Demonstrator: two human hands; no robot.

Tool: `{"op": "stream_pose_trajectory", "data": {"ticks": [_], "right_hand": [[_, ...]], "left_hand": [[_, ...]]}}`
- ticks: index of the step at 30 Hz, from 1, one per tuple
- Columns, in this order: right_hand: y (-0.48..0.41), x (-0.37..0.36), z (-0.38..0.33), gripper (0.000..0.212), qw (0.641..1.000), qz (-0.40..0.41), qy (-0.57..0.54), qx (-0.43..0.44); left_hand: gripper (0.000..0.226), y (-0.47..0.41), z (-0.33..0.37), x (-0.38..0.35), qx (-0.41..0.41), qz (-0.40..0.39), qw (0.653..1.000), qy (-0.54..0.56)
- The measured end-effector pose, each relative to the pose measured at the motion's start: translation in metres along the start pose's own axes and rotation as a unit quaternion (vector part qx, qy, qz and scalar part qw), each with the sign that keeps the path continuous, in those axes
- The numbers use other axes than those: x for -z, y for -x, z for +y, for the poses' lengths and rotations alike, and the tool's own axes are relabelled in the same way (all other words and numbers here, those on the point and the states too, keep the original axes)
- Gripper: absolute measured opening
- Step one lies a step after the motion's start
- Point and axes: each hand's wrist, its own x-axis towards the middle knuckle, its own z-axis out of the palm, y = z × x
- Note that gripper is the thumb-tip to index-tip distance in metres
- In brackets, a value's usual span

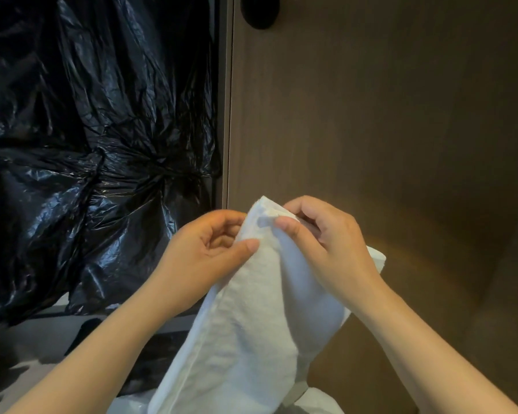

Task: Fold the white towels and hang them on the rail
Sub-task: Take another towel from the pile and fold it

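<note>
A white towel (251,318) hangs from both my hands in the lower middle of the head view, its top corner raised and the rest trailing down out of the frame. My left hand (204,252) pinches the towel's left edge between thumb and curled fingers. My right hand (320,243) pinches the top corner just to the right, its thumb on the cloth. The two hands are close together, a few centimetres apart. No rail is in view.
Crumpled black plastic sheeting (96,144) covers the left half behind the hands. A brown wooden panel (386,130) fills the right, with a dark round fitting (260,10) at its top. More white cloth (314,401) lies at the bottom edge.
</note>
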Motion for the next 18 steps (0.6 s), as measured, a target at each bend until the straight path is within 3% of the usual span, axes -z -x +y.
{"op": "stream_pose_trajectory", "data": {"ticks": [7, 13, 18], "right_hand": [[-0.011, 0.004, -0.007, 0.017, 1.000, 0.021, 0.002, 0.001], [-0.015, 0.010, -0.008, 0.018, 0.998, 0.050, 0.012, -0.030], [0.001, 0.012, 0.007, 0.023, 0.993, 0.073, 0.023, -0.087]], "left_hand": [[0.034, 0.029, -0.040, 0.007, 0.061, -0.035, 0.997, -0.025], [0.050, 0.051, -0.063, 0.011, 0.054, -0.047, 0.994, -0.086], [0.037, 0.061, -0.071, 0.015, 0.024, -0.036, 0.989, -0.139]]}}
